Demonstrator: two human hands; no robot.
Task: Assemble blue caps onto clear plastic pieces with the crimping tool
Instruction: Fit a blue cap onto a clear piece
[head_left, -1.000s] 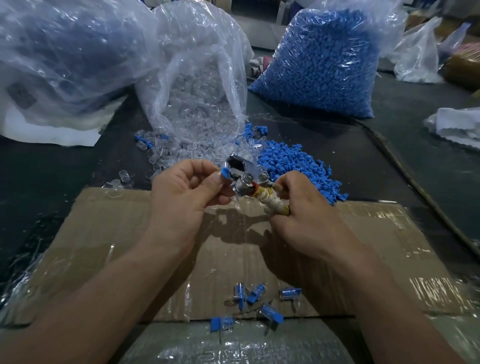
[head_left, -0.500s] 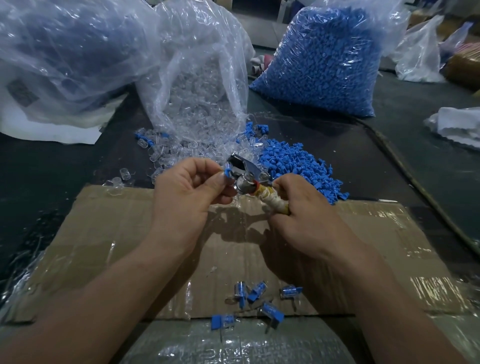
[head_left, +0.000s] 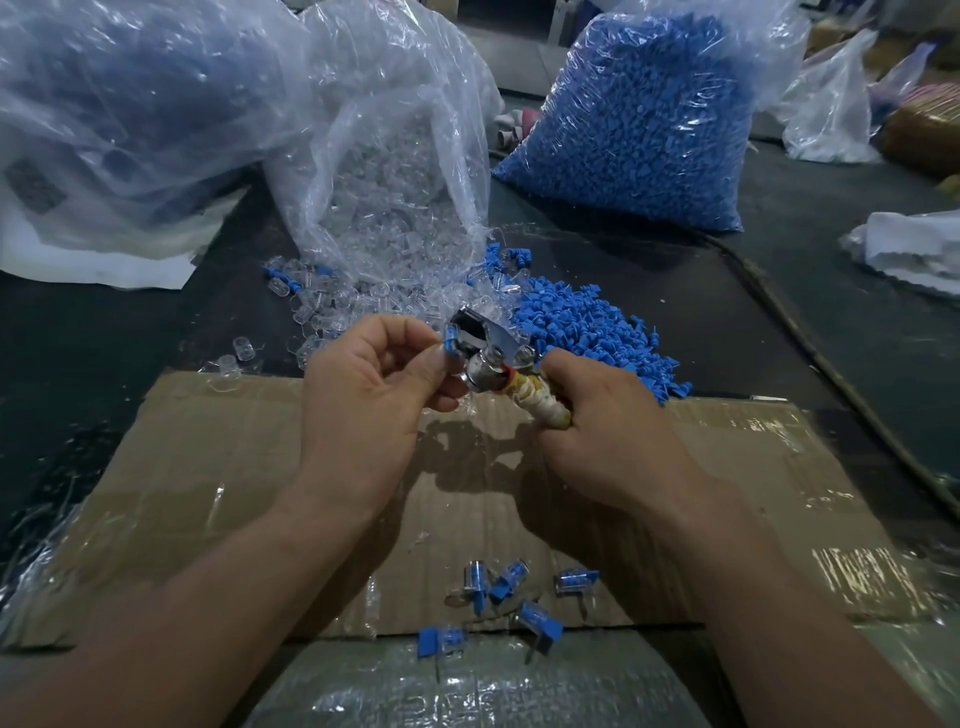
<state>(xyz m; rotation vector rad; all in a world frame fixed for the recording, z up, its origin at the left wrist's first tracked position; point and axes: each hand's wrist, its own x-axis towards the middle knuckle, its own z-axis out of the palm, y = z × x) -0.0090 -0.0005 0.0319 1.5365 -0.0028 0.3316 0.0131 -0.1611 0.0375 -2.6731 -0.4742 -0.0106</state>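
left hand (head_left: 374, 395): bare | left forearm (head_left: 208, 597): bare to frame edge | right hand (head_left: 613, 436), right forearm (head_left: 789, 623): likewise bare

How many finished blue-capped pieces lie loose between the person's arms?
5 finished pieces: three in a row on the cardboard, two at its near edge. Arms may hide others.

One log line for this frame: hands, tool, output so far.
left hand: pinches blue-capped piece at tool head | right hand: grips crimping tool by handle | output: several finished pieces on cardboard

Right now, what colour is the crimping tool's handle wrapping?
The handle wrapping is yellowish cream, red band by the metal; head view.
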